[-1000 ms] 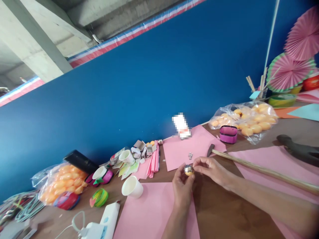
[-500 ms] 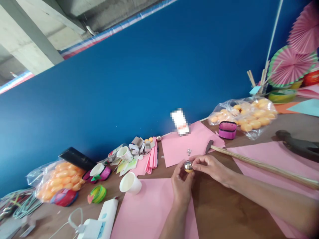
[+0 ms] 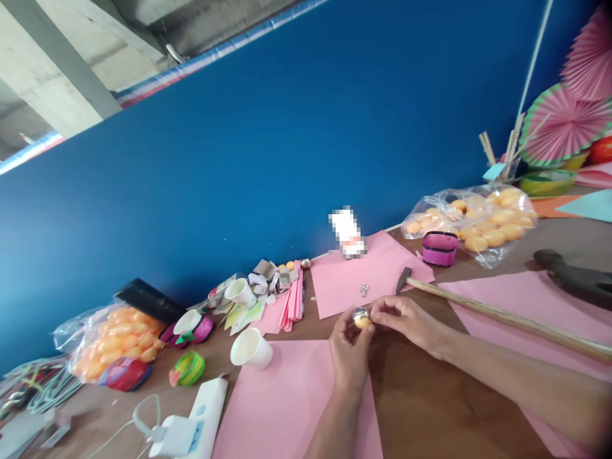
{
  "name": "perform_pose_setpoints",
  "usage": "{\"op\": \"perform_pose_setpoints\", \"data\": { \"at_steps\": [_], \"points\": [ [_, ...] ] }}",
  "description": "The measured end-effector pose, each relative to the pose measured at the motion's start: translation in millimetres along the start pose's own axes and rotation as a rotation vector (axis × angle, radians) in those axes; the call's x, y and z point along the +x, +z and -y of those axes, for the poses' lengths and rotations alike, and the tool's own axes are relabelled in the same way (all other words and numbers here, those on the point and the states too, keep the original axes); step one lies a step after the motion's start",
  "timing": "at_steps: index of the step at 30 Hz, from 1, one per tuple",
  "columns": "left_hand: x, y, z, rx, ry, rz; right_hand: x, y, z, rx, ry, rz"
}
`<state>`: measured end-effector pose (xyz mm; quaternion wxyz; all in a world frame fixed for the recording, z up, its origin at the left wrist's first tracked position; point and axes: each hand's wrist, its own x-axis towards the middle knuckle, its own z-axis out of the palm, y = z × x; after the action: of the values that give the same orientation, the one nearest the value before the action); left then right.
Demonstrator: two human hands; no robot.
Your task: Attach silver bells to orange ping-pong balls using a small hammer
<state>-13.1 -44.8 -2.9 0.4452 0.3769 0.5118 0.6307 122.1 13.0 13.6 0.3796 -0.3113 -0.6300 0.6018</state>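
Observation:
A small shiny ball [image 3: 361, 317], silver on top and golden-yellow below, sits in the curled fingers of my left hand [image 3: 349, 349]. At the ball's right side, the thumb and fingertips of my right hand [image 3: 407, 322] are pinched together, touching or nearly touching it. Anything between those fingertips is too small to make out. Just beyond the hands, several tiny shiny pieces [image 3: 364, 290] lie on a pink sheet [image 3: 335, 287]. Another pink sheet [image 3: 296, 395] spreads out under and left of my left forearm.
A hammer [image 3: 497, 312] with a wooden handle lies to the right. White paper cups [image 3: 251, 349], a power strip [image 3: 209, 401] and a bag of orange balls [image 3: 115, 341] stand left. A second bag of orange balls [image 3: 478, 220] and a purple ring-shaped item [image 3: 439, 248] are back right.
The ball and both hands stay almost in place. Slightly more of the ball's golden lower part shows now. The whole view has shifted a little.

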Motion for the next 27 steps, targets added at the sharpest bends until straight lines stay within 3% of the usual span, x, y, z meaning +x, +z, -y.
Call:
{"op": "perform_pose_setpoints", "data": {
  "at_steps": [11,27],
  "points": [
    [-0.5,2.7,-3.9,-0.065,-0.023,0.007,-1.9,1.8,2.6,-0.023,0.001,0.022],
    [0.5,1.9,1.2,-0.046,-0.011,0.017,-1.0,1.0,-4.0,-0.123,0.017,-0.055]
  ]
}}
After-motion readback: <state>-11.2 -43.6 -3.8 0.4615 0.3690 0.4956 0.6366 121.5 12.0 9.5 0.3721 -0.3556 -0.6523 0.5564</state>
